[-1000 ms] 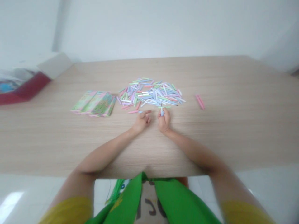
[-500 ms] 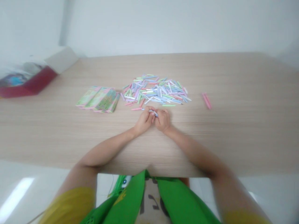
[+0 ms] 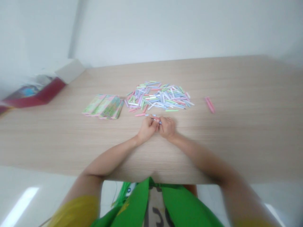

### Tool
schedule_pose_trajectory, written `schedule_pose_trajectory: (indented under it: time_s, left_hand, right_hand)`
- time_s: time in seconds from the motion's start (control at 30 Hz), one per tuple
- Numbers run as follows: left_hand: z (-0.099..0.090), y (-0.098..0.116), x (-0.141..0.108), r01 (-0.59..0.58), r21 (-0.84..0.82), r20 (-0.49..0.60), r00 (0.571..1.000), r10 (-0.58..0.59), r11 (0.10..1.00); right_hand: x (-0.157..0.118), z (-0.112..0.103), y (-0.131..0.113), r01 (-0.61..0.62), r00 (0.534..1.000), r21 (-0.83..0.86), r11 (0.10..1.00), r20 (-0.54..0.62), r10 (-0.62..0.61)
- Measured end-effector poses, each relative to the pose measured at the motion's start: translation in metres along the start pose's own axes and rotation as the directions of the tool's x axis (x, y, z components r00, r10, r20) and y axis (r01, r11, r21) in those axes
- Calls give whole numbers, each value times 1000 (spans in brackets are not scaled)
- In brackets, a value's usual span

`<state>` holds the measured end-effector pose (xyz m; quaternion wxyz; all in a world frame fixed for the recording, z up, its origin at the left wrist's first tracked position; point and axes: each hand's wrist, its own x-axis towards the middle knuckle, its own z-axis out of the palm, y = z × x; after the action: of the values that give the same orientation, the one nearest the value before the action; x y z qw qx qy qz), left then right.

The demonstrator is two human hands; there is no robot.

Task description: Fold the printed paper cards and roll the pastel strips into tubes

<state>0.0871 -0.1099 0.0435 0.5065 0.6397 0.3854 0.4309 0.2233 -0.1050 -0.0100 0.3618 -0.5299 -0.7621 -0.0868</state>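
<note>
My left hand [image 3: 147, 128] and my right hand [image 3: 167, 126] meet just in front of the pile, both with fingers closed. Between their fingertips are slim pen-like pieces, one pinkish [image 3: 156, 118] and one pale blue; how they fit together is too small to make out. A pink stick [image 3: 140, 115] and a short blue piece lie right beyond my left fingers. Behind the hands spreads a loose pile of pastel pen-like sticks [image 3: 163, 97] in blue, green, pink, lilac and white. One green stick [image 3: 171, 110] lies at the pile's near edge.
Pink-and-green printed packs [image 3: 103, 106] lie side by side left of the pile. Two pink sticks [image 3: 209, 105] rest together on the right. A dark red box [image 3: 44, 93] with an open white flap stands at the far left of the wooden table [image 3: 236, 135], which meets a white wall.
The view has shifted slightly. A pinkish piece now shows between my fingertips, where a pale bluish-white one showed before. Both hands stay together in nearly the same place.
</note>
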Motion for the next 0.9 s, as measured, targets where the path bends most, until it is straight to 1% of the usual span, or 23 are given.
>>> schedule_pose_trajectory:
  time_s: [0.1,0.2,0.3,0.43,0.53,0.6,0.67,0.77,0.83,0.9]
  left_hand:
    - [0,4,2,58,25,-16,998,-58,998]
    - [-1,3,7,92,101,-72,994,-85,991]
    - [-2,0,12,59,185,-143,989,-32,981]
    - [-5,-3,13,23,312,-173,984,33,950]
    - [-4,-6,12,25,392,-188,981,53,920]
    - [1,-8,14,42,435,-191,981,46,899]
    - [7,-8,18,48,483,-181,982,46,874]
    - [17,-6,25,-14,574,-123,987,103,818]
    - [19,-4,27,-52,629,-84,987,134,776]
    - [17,-2,25,-51,651,-66,990,124,757]
  right_hand:
    - [0,0,-1,-29,1000,16,999,7,29]
    - [1,-1,-1,-73,997,17,997,9,73]
    - [3,-1,-2,-95,995,19,995,20,95]
    - [3,-1,-3,-91,995,13,996,31,90]
    - [3,1,-3,-95,995,16,995,24,95]
    - [4,3,-1,-139,990,35,990,19,139]
    - [3,5,0,-222,975,84,972,11,222]
    - [2,8,3,-324,942,191,927,-22,334]
    - [1,9,4,-337,932,246,909,-47,359]
    - [1,9,4,-328,932,285,901,-56,358]
